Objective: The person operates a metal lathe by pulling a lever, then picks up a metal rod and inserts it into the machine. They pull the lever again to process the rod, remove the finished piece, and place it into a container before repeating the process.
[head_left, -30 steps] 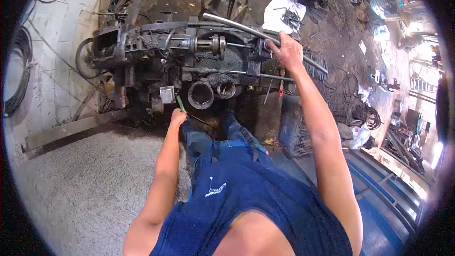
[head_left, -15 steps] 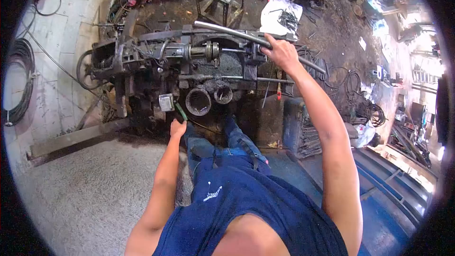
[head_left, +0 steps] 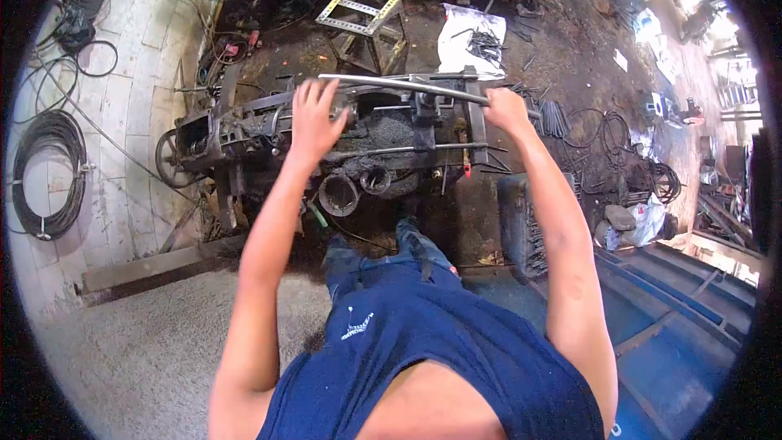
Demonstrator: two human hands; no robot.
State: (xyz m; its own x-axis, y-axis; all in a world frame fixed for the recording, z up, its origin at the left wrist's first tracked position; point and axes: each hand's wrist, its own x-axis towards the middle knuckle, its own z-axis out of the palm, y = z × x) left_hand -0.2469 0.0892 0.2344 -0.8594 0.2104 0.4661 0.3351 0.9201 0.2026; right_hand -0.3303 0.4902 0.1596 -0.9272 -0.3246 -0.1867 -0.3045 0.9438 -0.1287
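Observation:
A long grey metal rod point(head_left: 407, 85) spans the far side of a greasy, dark machine point(head_left: 269, 126). Near the rod's right end, my right hand point(head_left: 507, 108) is closed around it. My left hand point(head_left: 318, 118) is over the machine's middle with its fingers spread, close to the rod's left end; whether it touches the rod I cannot tell. Below the machine's bed are two round, dirty cups or pipe ends point(head_left: 339, 195), with dark shavings point(head_left: 395, 132) heaped above them. A green handle point(head_left: 318, 213) shows just beneath my left forearm.
A metal stand point(head_left: 358, 8) with a perforated top is behind the machine, beside a white sack point(head_left: 471, 42) bearing dark metal pieces. Bundled rods point(head_left: 552, 118) lie at right. A blue metal box point(head_left: 515, 224) stands nearer me. Coiled cable point(head_left: 49, 171) hangs at the left wall.
My left hand has left the green handle and risen to the machine, opening its fingers. My right hand still holds the rod, which lies flatter across the view. The head view has shifted slightly.

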